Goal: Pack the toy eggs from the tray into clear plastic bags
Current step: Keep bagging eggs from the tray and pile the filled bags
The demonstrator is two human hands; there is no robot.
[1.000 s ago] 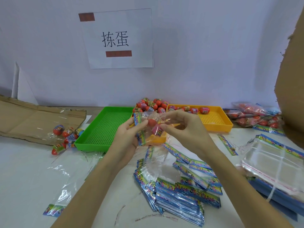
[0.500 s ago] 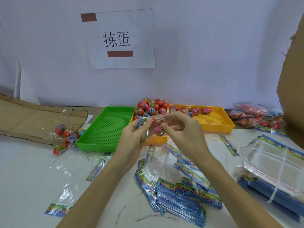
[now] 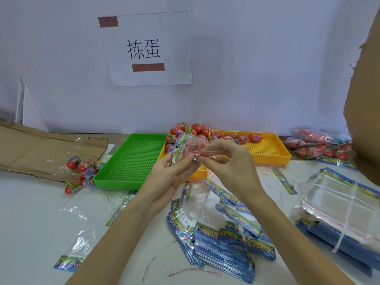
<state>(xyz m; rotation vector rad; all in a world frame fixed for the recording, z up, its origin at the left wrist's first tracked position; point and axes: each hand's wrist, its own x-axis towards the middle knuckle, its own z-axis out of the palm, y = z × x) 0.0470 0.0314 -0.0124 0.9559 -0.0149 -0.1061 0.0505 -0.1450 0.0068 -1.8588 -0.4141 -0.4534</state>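
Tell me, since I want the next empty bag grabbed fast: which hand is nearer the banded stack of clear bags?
Right. The right hand is inboard of the banded stack; the left hand is farther away.

The brown cardboard sheet (image 3: 364, 99) at three o'clock is cut off; hands hide the yellow perforated plastic tray (image 3: 267, 149)'s near-left corner.

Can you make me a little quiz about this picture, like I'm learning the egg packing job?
1. True or false: the green tray has toy eggs in it.
2. What do both hands hold? A) tape B) a clear bag with eggs C) cardboard
3. Which tray holds the egg pile?

Key:
1. False; it holds none.
2. B; the left hand and right hand hold the clear bag.
3. The yellow tray.
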